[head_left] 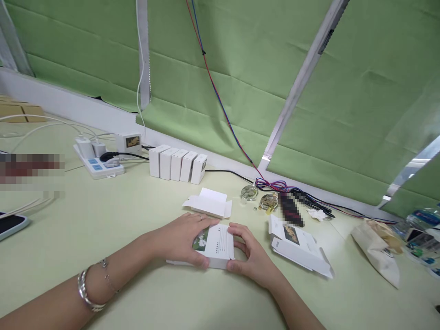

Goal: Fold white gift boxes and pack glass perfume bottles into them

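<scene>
A small white cardboard box (pixel 222 247), printed with a flower picture and text, lies flat on the table between my hands. My left hand (pixel 184 238) rests over its left part, thumb on the near edge and fingers along the far side. With the fingers curved round the right end, my right hand (pixel 250 259) holds the box at its far and near corners. An unfolded white carton (pixel 208 204) lies just beyond them. To the right is another white box (pixel 297 247) with its flaps open. Part of the held box is hidden under my left hand.
Several white boxes (pixel 177 165) stand in a row at the back, beside a power strip (pixel 103 169) with plugs. Two round shiny discs (pixel 269 201) and bundled cables (pixel 309 201) lie back right. A cloth bag (pixel 374 252) sits far right, a phone (pixel 13 224) far left.
</scene>
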`<state>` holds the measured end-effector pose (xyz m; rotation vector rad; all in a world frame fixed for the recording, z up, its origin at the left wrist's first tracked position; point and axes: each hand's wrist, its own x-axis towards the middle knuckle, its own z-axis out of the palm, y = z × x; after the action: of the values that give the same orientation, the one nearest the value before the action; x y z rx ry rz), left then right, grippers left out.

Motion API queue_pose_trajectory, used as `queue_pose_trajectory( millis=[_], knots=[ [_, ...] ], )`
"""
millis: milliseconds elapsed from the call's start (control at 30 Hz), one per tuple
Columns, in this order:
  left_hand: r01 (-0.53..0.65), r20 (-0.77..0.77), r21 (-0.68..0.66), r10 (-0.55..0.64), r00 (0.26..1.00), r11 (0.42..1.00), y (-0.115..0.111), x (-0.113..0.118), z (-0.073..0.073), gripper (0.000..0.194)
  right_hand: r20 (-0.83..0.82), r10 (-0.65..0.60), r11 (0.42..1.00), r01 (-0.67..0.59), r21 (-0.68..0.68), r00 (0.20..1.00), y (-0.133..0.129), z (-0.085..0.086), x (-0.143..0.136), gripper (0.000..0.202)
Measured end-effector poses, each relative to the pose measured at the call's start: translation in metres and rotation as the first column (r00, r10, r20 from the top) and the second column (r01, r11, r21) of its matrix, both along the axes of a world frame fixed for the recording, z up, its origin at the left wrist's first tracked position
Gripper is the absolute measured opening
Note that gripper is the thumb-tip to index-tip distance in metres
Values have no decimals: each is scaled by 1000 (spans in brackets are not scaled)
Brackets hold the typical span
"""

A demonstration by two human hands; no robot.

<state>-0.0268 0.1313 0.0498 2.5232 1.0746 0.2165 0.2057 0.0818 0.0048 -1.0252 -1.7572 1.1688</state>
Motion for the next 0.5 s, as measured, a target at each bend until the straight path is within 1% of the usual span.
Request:
queue_pose_trajectory(
  millis=[100, 200, 333, 400, 500],
  knots=[
    [-2, -7, -3, 2, 1000, 1000, 0, 0, 0, 88, -11, 30, 999, -30, -17, 999, 2, 0, 7, 54],
    [-7, -24, -5, 6, 1000, 1000, 0, 1, 1, 88, -13, 36, 999, -36, 11, 999, 3, 0, 9, 48],
    [-4, -41, -15, 4, 999, 1000, 0, 1, 4, 89, -24, 40, 999, -41, -8, 999, 3, 0, 9, 56],
    [-9, -45, -15, 8, 999, 1000, -1, 1, 5, 88, 3, 29, 999, -29, -14, 1000, 2, 0, 9, 58],
    [3, -33, -2, -3, 999, 1000, -2, 1, 5, 87, 67, 8, 1000, -10, 25, 998, 1, 1, 8, 56]
  ],
)
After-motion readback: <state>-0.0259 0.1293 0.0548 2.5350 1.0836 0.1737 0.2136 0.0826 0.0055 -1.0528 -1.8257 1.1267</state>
